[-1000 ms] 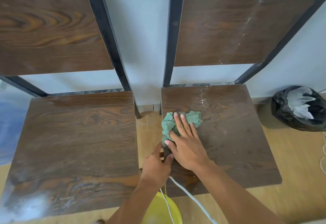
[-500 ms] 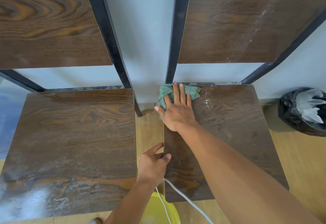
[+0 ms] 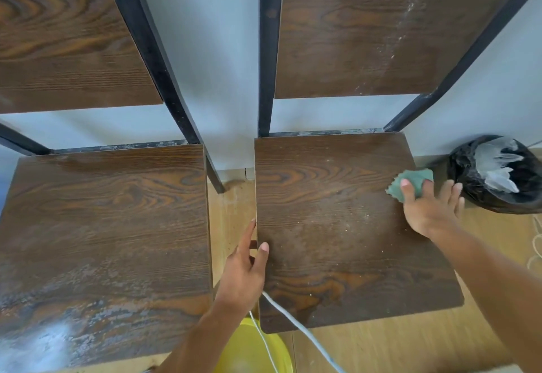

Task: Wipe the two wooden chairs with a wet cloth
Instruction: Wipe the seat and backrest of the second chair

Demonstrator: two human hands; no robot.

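Two dark wooden chairs with black metal frames stand side by side against a pale wall. The left chair's seat [image 3: 105, 226] looks wet and shiny near its front. The right chair's seat [image 3: 337, 226] carries white specks, and its backrest [image 3: 366, 29] has a white dusty streak. My right hand [image 3: 428, 208] presses a green cloth [image 3: 410, 185] flat at the seat's far right edge. My left hand [image 3: 246, 270] grips the left edge of the right seat, thumb on top.
A black plastic bag [image 3: 498, 176] with white paper inside lies on the wooden floor right of the right chair. A yellow basin [image 3: 255, 349] sits below between the chairs. A white cable [image 3: 296, 325] crosses the right seat's front corner.
My right hand swept the cloth from the seat's left side up to its back left corner, then across to the right edge. My left hand stayed on the left edge.
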